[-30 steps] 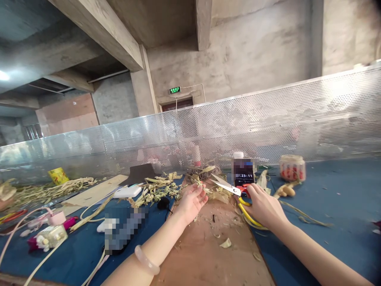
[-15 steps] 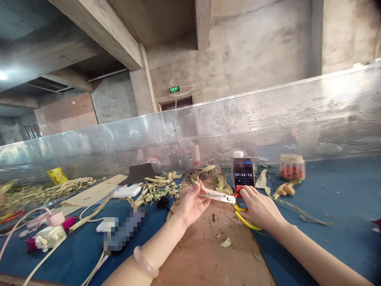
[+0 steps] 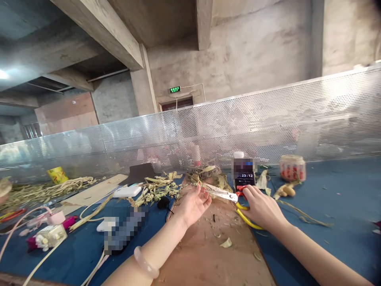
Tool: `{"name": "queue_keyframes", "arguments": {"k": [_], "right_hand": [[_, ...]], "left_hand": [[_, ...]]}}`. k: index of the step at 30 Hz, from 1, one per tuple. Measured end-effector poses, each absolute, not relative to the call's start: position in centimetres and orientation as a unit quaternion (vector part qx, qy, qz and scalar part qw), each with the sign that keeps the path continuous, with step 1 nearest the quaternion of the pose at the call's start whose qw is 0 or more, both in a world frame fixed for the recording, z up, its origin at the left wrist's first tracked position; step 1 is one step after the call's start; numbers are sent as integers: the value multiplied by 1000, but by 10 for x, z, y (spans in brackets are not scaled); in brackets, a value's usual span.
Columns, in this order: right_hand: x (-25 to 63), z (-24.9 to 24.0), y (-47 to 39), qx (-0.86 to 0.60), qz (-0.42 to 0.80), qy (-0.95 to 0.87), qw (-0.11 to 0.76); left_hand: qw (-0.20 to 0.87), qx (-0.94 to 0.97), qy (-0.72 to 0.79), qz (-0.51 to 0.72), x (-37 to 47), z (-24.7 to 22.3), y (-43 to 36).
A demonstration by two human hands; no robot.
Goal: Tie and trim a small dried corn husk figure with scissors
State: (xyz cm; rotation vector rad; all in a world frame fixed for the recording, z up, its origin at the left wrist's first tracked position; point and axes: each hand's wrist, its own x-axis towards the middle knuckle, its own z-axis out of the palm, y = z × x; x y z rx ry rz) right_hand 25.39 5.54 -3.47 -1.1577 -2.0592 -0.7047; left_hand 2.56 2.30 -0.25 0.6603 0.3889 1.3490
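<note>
My right hand (image 3: 264, 206) grips a pair of scissors (image 3: 226, 195) with red and yellow handles. Their blades point left, toward the fingers of my left hand (image 3: 195, 204). That hand is turned palm up, its fingers curled and the thumb close to the index finger. Whatever small piece lies at its fingertips is too hard to make out against the dried plants behind. Beneath both hands runs a brown board (image 3: 205, 258) strewn with small cut scraps. A heap of dried leaves and stalks (image 3: 220, 180) lies at the board's far end.
A phone (image 3: 245, 178) showing a timer stands behind my right hand. To the right are a jar (image 3: 292, 167) and a tan lump (image 3: 288, 190). Dried flower stalks (image 3: 157, 192), a white power bank (image 3: 127, 191), cables and a yellow can (image 3: 57, 174) lie leftward. A perforated metal screen (image 3: 178, 131) spans the back.
The scissors and my right hand have shifted slightly right. My left fingers have curled a little differently. At the far left edge, a skin-coloured shape, perhaps another person's hand, shows more clearly.
</note>
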Motion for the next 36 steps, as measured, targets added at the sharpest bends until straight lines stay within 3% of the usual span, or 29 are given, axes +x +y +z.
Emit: {"name": "queue_keyframes", "arguments": {"k": [36], "right_hand": [[254, -35, 56, -440, -257, -791, 338]], "left_hand": [[712, 296, 167, 615, 29, 1, 18]]}}
